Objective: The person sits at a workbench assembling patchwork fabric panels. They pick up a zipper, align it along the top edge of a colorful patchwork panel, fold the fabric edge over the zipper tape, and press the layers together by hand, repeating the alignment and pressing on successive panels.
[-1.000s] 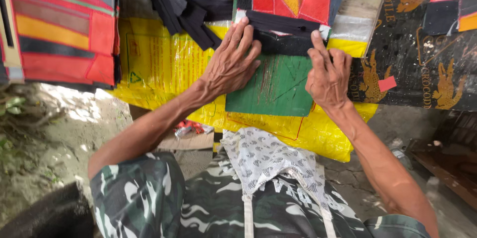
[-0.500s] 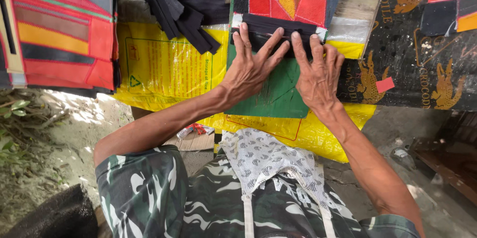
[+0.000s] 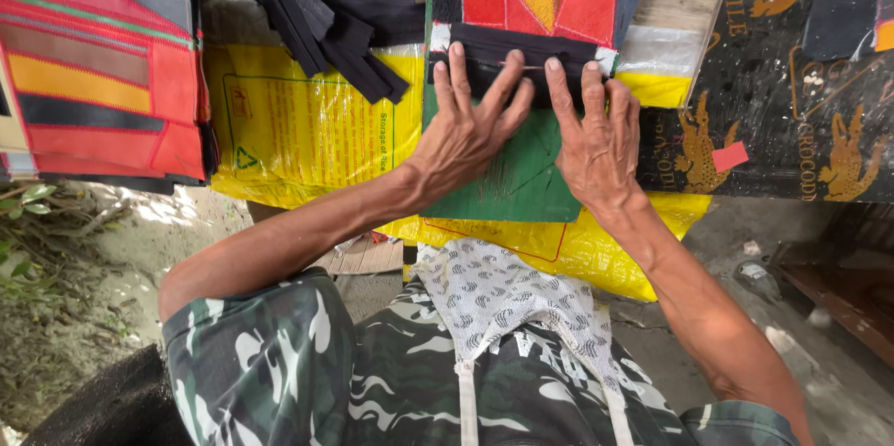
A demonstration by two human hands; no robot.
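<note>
The flat green cloth panel (image 3: pixel 521 181) looks matt and finely woven, and so does the black fabric zipper strip (image 3: pixel 521 60) above it. The crinkled yellow plastic sack (image 3: pixel 307 134) beneath shines glossy. The stacked red and orange stitched cloth pieces (image 3: pixel 93 74) look matt, and the black printed sheet (image 3: pixel 792 101) has a slight sheen.

The person wears a camouflage garment (image 3: pixel 279 371) in dark green, grey-green and white patches, with short sleeves that end above the elbows. Over the chest hangs a white cloth (image 3: pixel 507 302) with small dark printed marks (it looks like an apron), with pale straps below it.
</note>
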